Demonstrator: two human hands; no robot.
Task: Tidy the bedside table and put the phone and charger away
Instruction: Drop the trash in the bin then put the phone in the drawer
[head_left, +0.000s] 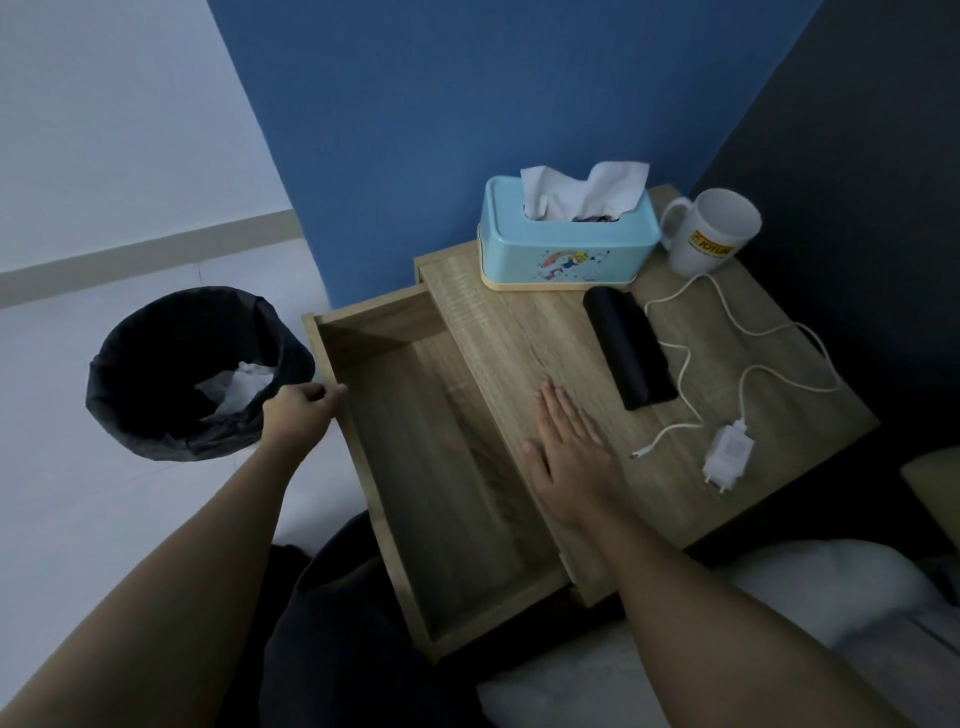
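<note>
Left hand (301, 413) fingers curl over the open drawer (441, 467) front edge, tips hidden inside the lip; right hand (569, 447) lies flat, fingers pressed together, on the bedside table (519, 322) top. One phone (628, 347), face down and dark so detail is lost, sits at 1 o'clock of the right hand, one charger (727, 453) with cable at 3 o'clock. One tissue box (566, 244), one mug (711, 231), one bin (192, 371), both forearms stretched forward.
</note>
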